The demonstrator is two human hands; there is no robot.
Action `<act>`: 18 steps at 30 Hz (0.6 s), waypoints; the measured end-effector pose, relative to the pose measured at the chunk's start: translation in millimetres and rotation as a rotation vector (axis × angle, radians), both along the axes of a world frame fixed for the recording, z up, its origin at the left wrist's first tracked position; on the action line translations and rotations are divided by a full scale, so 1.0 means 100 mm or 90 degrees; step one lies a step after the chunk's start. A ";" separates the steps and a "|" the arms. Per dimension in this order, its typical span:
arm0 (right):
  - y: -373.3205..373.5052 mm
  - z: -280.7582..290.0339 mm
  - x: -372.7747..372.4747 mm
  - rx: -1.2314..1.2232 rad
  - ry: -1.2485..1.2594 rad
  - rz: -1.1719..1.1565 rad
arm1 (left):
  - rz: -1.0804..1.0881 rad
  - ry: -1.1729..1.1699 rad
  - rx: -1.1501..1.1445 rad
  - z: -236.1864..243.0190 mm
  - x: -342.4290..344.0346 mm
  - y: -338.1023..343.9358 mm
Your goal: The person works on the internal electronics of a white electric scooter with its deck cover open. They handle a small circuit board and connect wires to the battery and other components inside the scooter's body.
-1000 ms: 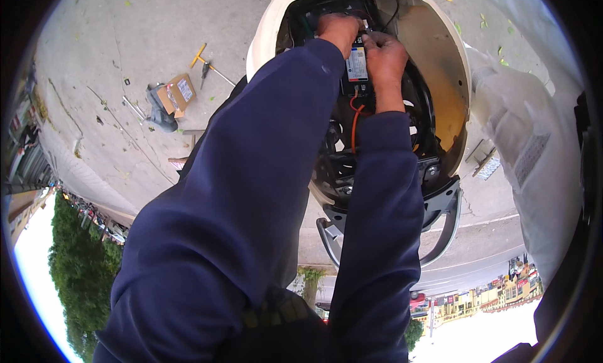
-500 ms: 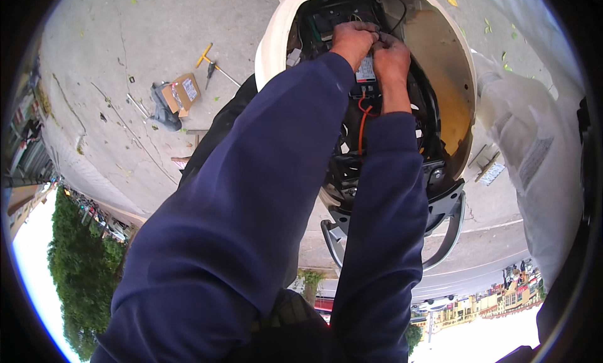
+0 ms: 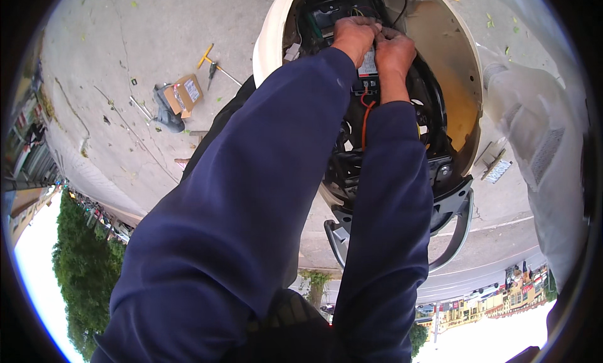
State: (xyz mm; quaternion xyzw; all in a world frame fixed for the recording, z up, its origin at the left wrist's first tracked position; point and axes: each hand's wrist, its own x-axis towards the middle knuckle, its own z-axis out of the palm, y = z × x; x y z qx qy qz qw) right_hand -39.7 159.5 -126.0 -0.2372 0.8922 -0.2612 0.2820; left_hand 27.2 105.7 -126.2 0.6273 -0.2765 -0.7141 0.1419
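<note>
Both my hands work close together inside the open body of a scooter-like vehicle with a cream shell [image 3: 269, 45]. My left hand [image 3: 356, 37] is closed, thumb and fingertips pinched by thin wires [image 3: 358, 13]. My right hand [image 3: 394, 52] is closed beside it, its fingertips nearly meeting the left ones. What the fingertips hold is too small and hidden to make out. Below them sits a dark box with a white label [image 3: 368, 64], partly covered by my right hand. From its near end runs an orange cable [image 3: 364, 125].
A curved grab rail [image 3: 461, 231] juts out at the vehicle's near end. On the ground to the left lie a cardboard box [image 3: 183, 94], a grey cloth-like item [image 3: 164, 115] and a yellow-handled T-wrench [image 3: 206, 56]. Translucent sheeting [image 3: 534, 124] hangs at the right.
My view has shifted slightly. Both hands stay at the same spot, fingertips still together, with the right hand turned a little and raised slightly.
</note>
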 end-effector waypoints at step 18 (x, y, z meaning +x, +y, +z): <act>-0.16 0.11 0.12 0.041 -0.148 -0.030 | -0.202 -0.014 -0.260 -1.02 0.12 -0.23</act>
